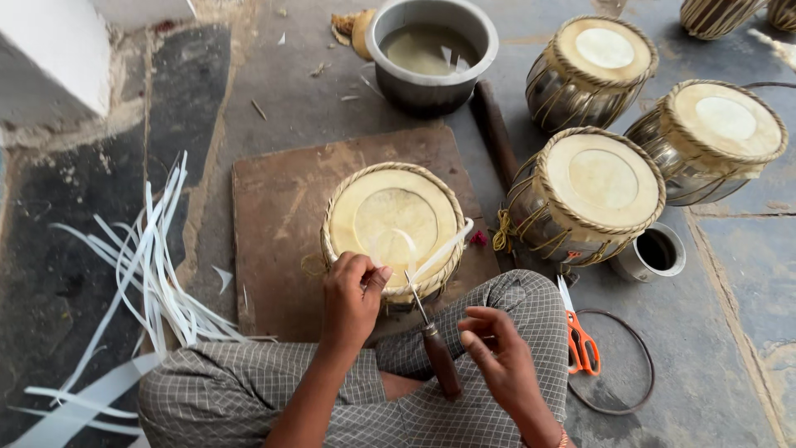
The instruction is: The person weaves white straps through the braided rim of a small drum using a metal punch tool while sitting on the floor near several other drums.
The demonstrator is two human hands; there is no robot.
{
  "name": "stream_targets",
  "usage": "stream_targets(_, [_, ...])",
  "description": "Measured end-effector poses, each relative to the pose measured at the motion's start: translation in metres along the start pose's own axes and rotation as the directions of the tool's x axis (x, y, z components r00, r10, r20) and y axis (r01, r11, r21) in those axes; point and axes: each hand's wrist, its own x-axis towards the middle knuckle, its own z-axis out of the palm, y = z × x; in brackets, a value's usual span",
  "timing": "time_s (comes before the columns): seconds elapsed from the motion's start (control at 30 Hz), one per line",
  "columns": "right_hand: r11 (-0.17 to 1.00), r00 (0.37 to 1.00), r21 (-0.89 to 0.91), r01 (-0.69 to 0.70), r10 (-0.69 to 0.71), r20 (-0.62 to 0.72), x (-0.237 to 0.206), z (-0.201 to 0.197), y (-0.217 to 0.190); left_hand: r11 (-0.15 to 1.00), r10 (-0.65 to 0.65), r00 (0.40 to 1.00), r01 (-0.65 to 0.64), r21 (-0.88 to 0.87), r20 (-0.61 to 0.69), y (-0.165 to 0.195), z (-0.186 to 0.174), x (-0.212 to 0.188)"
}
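Near the centre of the frame a small drum (393, 224) stands upright on a brown board (274, 241), its pale skin facing the camera and a woven cord braid round its rim. The left hand (352, 294) rests against the drum's near edge, fingers curled and pinched on the braid or on the end of a white strip (439, 251); which of the two I cannot tell. That strip runs up and to the right from the fingers, across the rim. A wooden-handled awl (435, 348) lies with its long axis nearly vertical in the picture, handle low in the lap, thin metal tip pointing up to the drum's edge just right of the left hand. The right hand (497, 357) sits just right of the handle, fingers loosely bent and holding nothing, so it is the nearer hand to the awl. Right of the knee lie orange-handled scissors (580, 336); three finished drums stand in the upper right, the closest (593, 187) beside the board; a metal pot (431, 50) sits at top centre, and loose white strips (149, 265) spread at the left
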Motion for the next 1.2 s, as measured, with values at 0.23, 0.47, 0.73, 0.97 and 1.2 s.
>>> stream_targets(0.23, [0.952,0.933,-0.158,-0.262,0.292,0.211,-0.009,0.041,-0.008,0.996,-0.032,0.999,0.034,0.080,-0.035,-0.008,0.022,-0.019])
stream_targets(0.47, [0.935,0.901,-0.034,-0.353,0.350,0.258,-0.006,0.048,0.009,0.984,-0.116,0.988,0.128,0.122,-0.102,-0.007,0.036,-0.020])
stream_targets(0.73, [0.942,0.906,-0.058,-0.329,0.333,0.261,-0.008,0.048,0.013,0.973,-0.197,0.977,0.205,0.109,-0.079,-0.006,0.037,-0.020])
stream_targets(0.97, [0.942,0.903,-0.050,-0.332,0.332,0.274,-0.007,0.050,0.010,0.972,-0.185,0.980,0.193,0.130,-0.076,-0.004,0.042,-0.021])
stream_targets(1.2, [0.968,0.917,0.041,-0.247,0.219,0.333,0.000,0.044,0.023,0.975,-0.174,0.984,0.177,0.131,-0.040,0.008,0.048,-0.024])
